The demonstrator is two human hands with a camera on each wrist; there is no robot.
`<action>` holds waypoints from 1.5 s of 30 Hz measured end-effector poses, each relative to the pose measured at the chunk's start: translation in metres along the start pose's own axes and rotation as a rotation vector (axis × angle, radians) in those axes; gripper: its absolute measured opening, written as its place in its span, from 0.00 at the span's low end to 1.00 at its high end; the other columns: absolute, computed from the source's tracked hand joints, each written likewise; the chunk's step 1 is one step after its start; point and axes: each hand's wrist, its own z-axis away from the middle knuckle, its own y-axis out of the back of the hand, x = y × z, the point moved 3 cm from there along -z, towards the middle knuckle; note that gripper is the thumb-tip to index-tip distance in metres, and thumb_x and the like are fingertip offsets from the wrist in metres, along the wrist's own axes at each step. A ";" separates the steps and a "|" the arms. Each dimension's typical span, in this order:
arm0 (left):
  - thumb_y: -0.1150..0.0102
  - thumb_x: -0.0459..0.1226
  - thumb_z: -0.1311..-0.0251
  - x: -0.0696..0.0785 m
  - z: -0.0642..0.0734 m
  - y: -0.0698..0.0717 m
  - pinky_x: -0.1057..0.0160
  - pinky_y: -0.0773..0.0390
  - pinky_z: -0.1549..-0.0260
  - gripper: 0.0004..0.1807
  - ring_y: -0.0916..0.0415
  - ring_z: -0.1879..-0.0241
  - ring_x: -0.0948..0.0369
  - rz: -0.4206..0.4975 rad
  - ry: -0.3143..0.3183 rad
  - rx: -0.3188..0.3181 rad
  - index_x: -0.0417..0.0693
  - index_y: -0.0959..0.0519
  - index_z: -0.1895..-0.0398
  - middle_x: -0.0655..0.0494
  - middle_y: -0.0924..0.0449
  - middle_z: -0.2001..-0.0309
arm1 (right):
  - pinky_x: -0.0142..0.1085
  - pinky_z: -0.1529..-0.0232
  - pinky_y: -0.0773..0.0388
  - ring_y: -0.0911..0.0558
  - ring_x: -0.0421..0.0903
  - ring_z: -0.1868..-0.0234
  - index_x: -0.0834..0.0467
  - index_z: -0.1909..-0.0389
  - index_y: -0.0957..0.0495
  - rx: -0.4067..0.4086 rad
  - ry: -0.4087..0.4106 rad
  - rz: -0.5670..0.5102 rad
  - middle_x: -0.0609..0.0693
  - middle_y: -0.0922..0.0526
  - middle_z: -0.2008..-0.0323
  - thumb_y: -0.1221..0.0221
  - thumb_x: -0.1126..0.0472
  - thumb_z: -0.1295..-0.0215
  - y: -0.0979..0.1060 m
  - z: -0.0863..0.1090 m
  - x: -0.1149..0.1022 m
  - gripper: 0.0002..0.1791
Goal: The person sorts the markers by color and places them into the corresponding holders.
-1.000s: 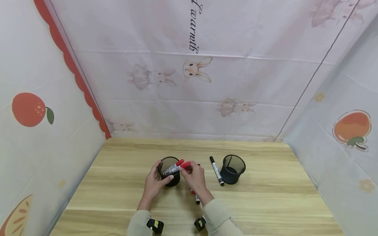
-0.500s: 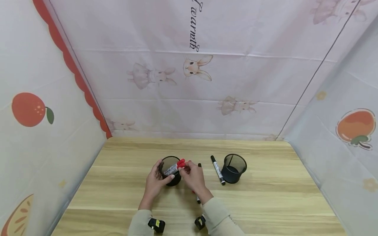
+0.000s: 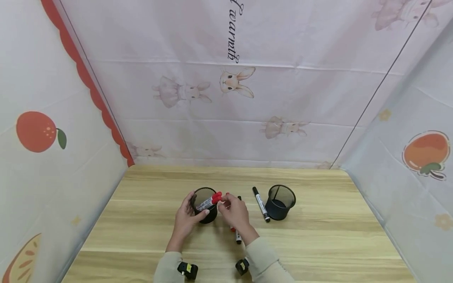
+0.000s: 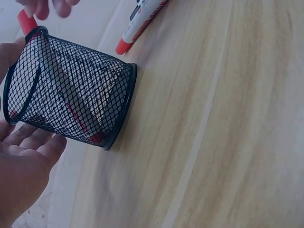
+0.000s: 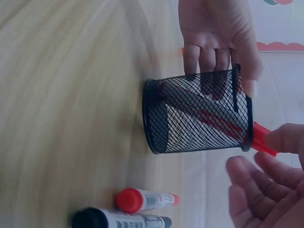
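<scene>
My left hand (image 3: 185,221) grips a black mesh pen holder (image 3: 209,217), fingers around its far side and thumb at the rim. Two red-capped markers (image 3: 206,203) lean inside it, their red caps poking over the rim on the right. Beside those caps is my right hand (image 3: 235,212), its fingers loosely spread. In the right wrist view its thumb overlaps a red cap (image 5: 262,138), while the left wrist view shows the blurred fingertips (image 4: 61,7) apart from the cap. Partly under the right hand, a red-capped marker (image 5: 151,200) and a black-capped marker (image 5: 130,220) lie on the table.
A second black mesh pen holder (image 3: 279,208) stands on the wooden table (image 3: 318,243) to the right. Against its left side lies a black-capped marker (image 3: 261,204). Printed fabric walls (image 3: 212,137) border the table at the back and sides.
The red-capped marker in my right hand has gone down into the held pen holder beside the other. My right hand has let go and drawn back slightly to the right.
</scene>
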 end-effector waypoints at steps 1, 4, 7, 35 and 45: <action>0.28 0.31 0.55 -0.003 -0.001 0.000 0.50 0.46 0.38 0.47 0.46 0.35 0.47 0.002 0.002 0.003 0.42 0.43 0.31 0.38 0.42 0.34 | 0.33 0.77 0.26 0.21 0.41 0.73 0.62 0.63 0.19 -0.018 -0.008 0.011 0.46 0.19 0.74 0.38 0.63 0.43 0.002 0.000 -0.001 0.09; 0.27 0.33 0.56 -0.013 -0.005 0.001 0.51 0.46 0.38 0.47 0.46 0.35 0.49 -0.007 0.003 0.013 0.44 0.43 0.31 0.40 0.42 0.34 | 0.33 0.78 0.26 0.21 0.43 0.72 0.63 0.61 0.20 -0.081 -0.028 0.035 0.48 0.18 0.72 0.38 0.62 0.43 0.005 -0.001 -0.003 0.11; 0.27 0.36 0.56 -0.019 -0.007 0.002 0.52 0.45 0.38 0.48 0.45 0.35 0.51 -0.034 -0.002 0.023 0.46 0.43 0.31 0.43 0.40 0.34 | 0.36 0.73 0.24 0.20 0.46 0.68 0.62 0.58 0.21 -0.141 -0.029 0.068 0.51 0.18 0.69 0.38 0.61 0.43 0.007 -0.002 -0.006 0.13; 0.27 0.38 0.56 -0.017 -0.006 0.004 0.53 0.44 0.38 0.48 0.45 0.35 0.53 -0.054 0.010 0.026 0.50 0.43 0.31 0.48 0.39 0.34 | 0.42 0.70 0.24 0.22 0.49 0.66 0.60 0.57 0.20 -0.346 -0.026 0.404 0.57 0.20 0.59 0.36 0.57 0.44 -0.002 -0.014 0.012 0.16; 0.26 0.36 0.56 -0.020 -0.006 0.004 0.52 0.44 0.38 0.48 0.45 0.35 0.52 -0.049 -0.006 0.019 0.46 0.43 0.31 0.44 0.40 0.34 | 0.39 0.76 0.27 0.27 0.46 0.74 0.62 0.59 0.19 -0.323 -0.044 0.439 0.55 0.23 0.68 0.37 0.61 0.48 -0.011 -0.014 0.025 0.15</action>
